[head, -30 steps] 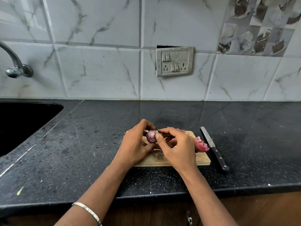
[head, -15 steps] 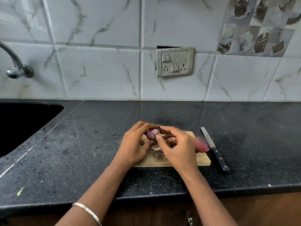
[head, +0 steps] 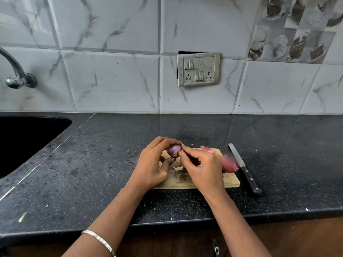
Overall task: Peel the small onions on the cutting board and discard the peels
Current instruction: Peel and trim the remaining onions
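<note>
Left hand (head: 152,164) has its fingers curled round a small purple onion (head: 174,150), thumb tucked in below it, holding it up just over the back left part of the cutting board (head: 231,180). Right hand (head: 202,169) is pinching at the onion's right side with thumb and first finger, the rest of the fingers folded in loosely. Honestly can't tell if it's got a strip of skin in there or just the onion itself. Right under the hands there's a pale scrap of peel (head: 177,167) lying on the board, and another pinkish peel piece (head: 207,149) sits at the board's back edge. At the right edge there's a pink lump (head: 229,164), too blurry to say if it's peel or another onion. Just beside that a knife (head: 249,180) lies on the black counter (head: 92,173), black handle toward the person, blade pointing at the wall. Bracelet (head: 100,240) on the left wrist. Further out: dark sink (head: 61,127) on the left with a tap (head: 16,78) above it, and a switch plate (head: 198,69) on the marble-look tiles.
</note>
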Available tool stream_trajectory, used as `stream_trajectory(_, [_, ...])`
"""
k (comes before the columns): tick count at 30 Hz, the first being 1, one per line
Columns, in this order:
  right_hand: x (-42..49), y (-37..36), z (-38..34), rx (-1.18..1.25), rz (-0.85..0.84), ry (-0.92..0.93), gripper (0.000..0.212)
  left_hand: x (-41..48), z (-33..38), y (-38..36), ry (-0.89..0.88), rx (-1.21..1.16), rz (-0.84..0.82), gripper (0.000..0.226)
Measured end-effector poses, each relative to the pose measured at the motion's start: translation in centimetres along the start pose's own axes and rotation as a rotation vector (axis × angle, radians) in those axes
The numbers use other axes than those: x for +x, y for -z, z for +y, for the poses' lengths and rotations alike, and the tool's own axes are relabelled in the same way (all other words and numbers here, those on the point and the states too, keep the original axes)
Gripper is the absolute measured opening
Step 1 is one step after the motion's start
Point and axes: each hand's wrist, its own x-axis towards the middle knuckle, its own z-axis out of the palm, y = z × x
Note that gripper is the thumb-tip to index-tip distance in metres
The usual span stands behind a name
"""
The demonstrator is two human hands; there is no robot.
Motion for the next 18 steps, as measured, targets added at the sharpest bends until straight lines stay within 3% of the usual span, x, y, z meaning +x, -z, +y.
stream_trajectory(18, [0.08,0.22,-0.18,-0.007,0.008,0.023,0.016,-0.13,0.13,0.01,-0.005,-0.056,-0.034,0.057])
